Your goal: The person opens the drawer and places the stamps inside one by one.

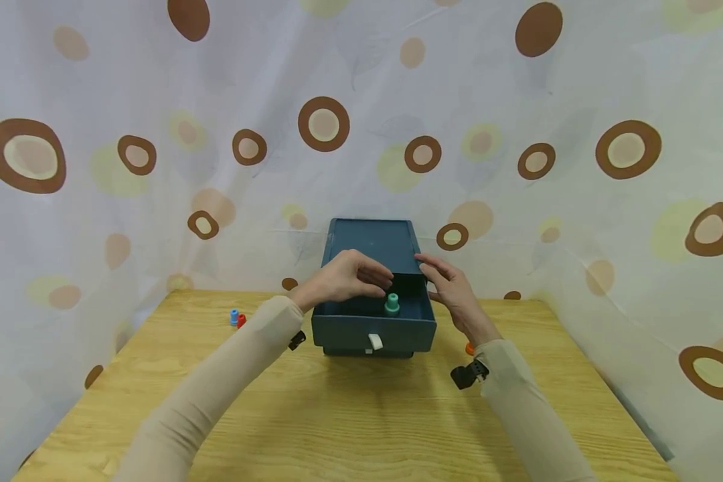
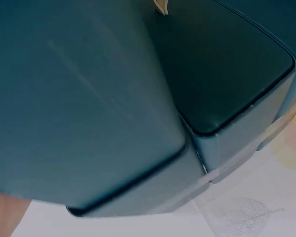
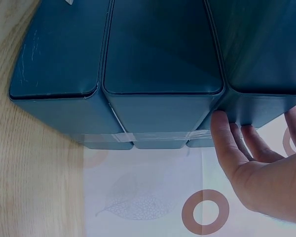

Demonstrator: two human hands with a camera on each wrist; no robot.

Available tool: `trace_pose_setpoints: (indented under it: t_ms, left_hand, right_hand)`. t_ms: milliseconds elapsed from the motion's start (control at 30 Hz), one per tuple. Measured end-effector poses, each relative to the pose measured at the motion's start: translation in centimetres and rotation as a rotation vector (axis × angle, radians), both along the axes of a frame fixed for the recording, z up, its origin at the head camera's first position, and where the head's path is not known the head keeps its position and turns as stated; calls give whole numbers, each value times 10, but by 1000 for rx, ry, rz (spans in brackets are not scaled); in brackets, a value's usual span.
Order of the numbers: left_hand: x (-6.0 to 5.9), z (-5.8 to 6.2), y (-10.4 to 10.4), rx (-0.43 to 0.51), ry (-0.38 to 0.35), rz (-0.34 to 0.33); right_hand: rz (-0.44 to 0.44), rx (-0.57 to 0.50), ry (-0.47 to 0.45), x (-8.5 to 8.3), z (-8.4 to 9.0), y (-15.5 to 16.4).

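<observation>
A dark blue drawer cabinet (image 1: 370, 244) stands at the back of the table with its top drawer (image 1: 343, 331) pulled out. In the drawer a small green stepped peg (image 1: 392, 305) stands upright. Over the drawer is my left hand (image 1: 352, 276), fingers and thumb stretched toward the peg's top, nothing visible between them. In the left wrist view the drawer's side hides most of that hand. My right hand (image 1: 456, 294) lies along the cabinet's right side, its fingers extended. The right wrist view has its fingertips (image 3: 220, 118) at the side wall near the top.
A blue peg (image 1: 234, 316) and a red peg (image 1: 242, 320) stand on the table to the left. An orange piece (image 1: 470, 349) shows partly beside my right wrist. The drawer's white pull (image 1: 375, 341) juts forward. A patterned curtain (image 1: 361, 181) hangs behind the cabinet.
</observation>
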State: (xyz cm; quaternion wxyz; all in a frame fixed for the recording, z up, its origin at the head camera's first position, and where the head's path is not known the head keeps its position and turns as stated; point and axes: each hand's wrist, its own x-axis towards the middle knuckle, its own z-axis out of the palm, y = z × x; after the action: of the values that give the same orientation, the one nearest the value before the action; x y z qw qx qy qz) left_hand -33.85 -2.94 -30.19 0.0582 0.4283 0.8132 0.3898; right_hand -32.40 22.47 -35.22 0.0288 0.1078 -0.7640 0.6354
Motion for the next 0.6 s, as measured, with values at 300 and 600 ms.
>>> trace_pose_setpoints:
  t_ms: [300,600]
  left_hand:
    - [1,1,-23,220,12,57]
    - [6,-2,-39,334,56,108]
  right_hand:
    - [9,8,8,-2,1,-2]
    - [9,13,5,-2,-1,-1]
